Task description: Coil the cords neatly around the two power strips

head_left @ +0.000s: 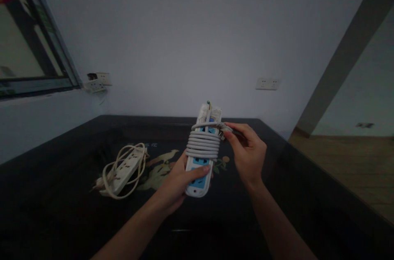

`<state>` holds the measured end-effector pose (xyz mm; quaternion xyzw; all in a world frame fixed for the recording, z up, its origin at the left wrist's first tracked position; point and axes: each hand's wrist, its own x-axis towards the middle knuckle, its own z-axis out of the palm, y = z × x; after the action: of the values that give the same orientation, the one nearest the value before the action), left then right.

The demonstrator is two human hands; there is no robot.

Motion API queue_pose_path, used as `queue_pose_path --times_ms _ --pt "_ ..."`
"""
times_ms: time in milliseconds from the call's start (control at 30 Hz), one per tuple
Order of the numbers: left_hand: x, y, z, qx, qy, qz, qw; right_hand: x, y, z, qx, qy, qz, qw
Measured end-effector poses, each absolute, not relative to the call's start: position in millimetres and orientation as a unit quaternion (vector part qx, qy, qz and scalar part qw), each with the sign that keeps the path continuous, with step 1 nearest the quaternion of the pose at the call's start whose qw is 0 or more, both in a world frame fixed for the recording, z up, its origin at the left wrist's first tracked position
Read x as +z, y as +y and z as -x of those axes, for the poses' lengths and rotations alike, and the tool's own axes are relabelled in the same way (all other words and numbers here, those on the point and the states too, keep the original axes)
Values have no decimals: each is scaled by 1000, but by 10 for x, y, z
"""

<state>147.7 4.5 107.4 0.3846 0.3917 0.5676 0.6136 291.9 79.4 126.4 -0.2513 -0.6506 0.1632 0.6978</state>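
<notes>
My left hand (177, 180) grips the near end of a white power strip (200, 169) with blue sockets, held upright above the dark table (55, 194). A grey cord (203, 143) is wound in several turns around the strip's middle. My right hand (248, 151) pinches the cord's end, apparently the plug, against the strip's right side near the top turn. A second white power strip (123, 169) lies flat on the table to the left, with its cream cord looped loosely around it.
The dark glossy table has a painted bird and flower pattern (160, 163) under the hands. A white wall stands behind with outlets (267, 83) and a loose socket (97, 81) by the window (24, 46). Wooden floor (347, 161) lies to the right.
</notes>
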Motion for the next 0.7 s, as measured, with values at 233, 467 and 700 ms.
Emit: queue_pose_path --times_ms 233,467,700 --pt "1131 44 -1384 550 384 -399 625 1251 785 -2928 76 -677 257 686" --pt "1133 58 -1310 531 364 -402 651 1232 757 -2913 22 -692 235 683" --pt "1170 20 -1328 547 365 -421 625 1258 727 -2867 106 -670 231 697"
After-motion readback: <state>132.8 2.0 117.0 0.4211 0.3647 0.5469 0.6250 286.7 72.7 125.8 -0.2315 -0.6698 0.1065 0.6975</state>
